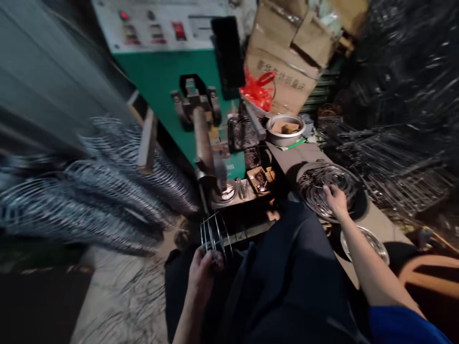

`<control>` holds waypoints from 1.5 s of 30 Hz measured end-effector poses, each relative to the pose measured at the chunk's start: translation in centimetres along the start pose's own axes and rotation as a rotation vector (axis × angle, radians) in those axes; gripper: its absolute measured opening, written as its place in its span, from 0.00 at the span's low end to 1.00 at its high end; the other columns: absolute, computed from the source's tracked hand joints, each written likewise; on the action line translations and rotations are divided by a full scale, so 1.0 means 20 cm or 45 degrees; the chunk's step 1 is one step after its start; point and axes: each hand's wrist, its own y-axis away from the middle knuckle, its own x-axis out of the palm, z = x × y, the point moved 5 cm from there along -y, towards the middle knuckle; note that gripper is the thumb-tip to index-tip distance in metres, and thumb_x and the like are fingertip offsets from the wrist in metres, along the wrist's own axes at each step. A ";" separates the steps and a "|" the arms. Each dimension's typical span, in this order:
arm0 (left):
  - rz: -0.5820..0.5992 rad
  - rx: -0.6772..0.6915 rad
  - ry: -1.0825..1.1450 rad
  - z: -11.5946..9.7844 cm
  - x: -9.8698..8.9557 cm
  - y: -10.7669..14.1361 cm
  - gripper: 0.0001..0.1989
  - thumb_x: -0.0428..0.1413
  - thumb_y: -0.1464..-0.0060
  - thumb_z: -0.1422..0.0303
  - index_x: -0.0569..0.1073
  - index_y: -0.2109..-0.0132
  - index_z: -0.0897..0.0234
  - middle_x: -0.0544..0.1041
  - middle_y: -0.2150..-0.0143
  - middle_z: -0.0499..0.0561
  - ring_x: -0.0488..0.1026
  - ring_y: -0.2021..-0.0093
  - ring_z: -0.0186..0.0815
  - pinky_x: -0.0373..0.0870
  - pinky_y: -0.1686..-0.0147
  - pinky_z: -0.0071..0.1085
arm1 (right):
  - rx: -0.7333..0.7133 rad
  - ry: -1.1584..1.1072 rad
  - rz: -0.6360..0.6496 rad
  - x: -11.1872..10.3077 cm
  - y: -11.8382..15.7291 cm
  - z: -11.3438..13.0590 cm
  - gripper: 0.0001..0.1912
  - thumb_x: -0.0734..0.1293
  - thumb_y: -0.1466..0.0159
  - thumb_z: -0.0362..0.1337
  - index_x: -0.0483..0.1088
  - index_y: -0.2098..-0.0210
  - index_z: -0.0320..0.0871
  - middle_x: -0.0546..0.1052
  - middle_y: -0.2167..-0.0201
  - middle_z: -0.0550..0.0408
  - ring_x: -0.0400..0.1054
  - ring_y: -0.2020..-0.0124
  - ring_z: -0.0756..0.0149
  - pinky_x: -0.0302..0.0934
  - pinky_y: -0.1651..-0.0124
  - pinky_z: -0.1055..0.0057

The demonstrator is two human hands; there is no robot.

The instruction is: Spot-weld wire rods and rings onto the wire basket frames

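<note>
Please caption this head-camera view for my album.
Left hand holding a wire cage, right hand at a basin of metal wires.

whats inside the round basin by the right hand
Curved metal wires lie piled in the basin, with the right hand over them. Whatever lies beneath the wires and hand is covered and cannot be seen.

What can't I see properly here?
In the head view:
Whether the right hand grips anything: too small, blurred.
Bottom of the round basin: mostly hidden by wires.
Labels on the white panel: blurred.
Rest of the blue sleeve: cut off by the bottom edge.
</note>
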 end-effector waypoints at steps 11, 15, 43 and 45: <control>-0.050 0.168 -0.207 0.01 0.08 0.05 0.28 0.70 0.56 0.62 0.65 0.52 0.61 0.72 0.75 0.40 0.69 0.79 0.28 0.69 0.77 0.24 | -0.128 -0.861 0.898 0.09 0.33 0.81 0.25 0.73 0.43 0.56 0.73 0.57 0.42 0.69 0.72 0.57 0.60 0.71 0.67 0.55 0.68 0.71; 0.000 0.282 -0.129 -0.05 0.09 0.09 0.26 0.67 0.51 0.64 0.64 0.48 0.61 0.70 0.77 0.39 0.67 0.80 0.26 0.66 0.77 0.21 | -0.175 -0.765 0.862 0.29 0.40 0.86 0.26 0.69 0.41 0.60 0.71 0.71 0.41 0.64 0.76 0.59 0.54 0.74 0.70 0.50 0.70 0.71; -0.025 0.286 -0.054 -0.10 0.24 -0.09 0.41 0.68 0.51 0.63 0.59 0.35 0.65 0.69 0.75 0.40 0.66 0.79 0.27 0.67 0.77 0.24 | -0.407 -0.741 0.842 0.74 0.41 0.98 0.32 0.73 0.47 0.59 0.53 0.84 0.44 0.54 0.83 0.62 0.47 0.78 0.71 0.44 0.72 0.70; -0.028 0.290 -0.044 -0.11 0.25 -0.12 0.41 0.68 0.51 0.63 0.59 0.35 0.65 0.69 0.75 0.40 0.66 0.79 0.26 0.67 0.77 0.24 | -0.411 -0.752 0.843 0.75 0.39 0.97 0.32 0.73 0.47 0.58 0.53 0.84 0.44 0.54 0.83 0.62 0.47 0.78 0.71 0.44 0.72 0.70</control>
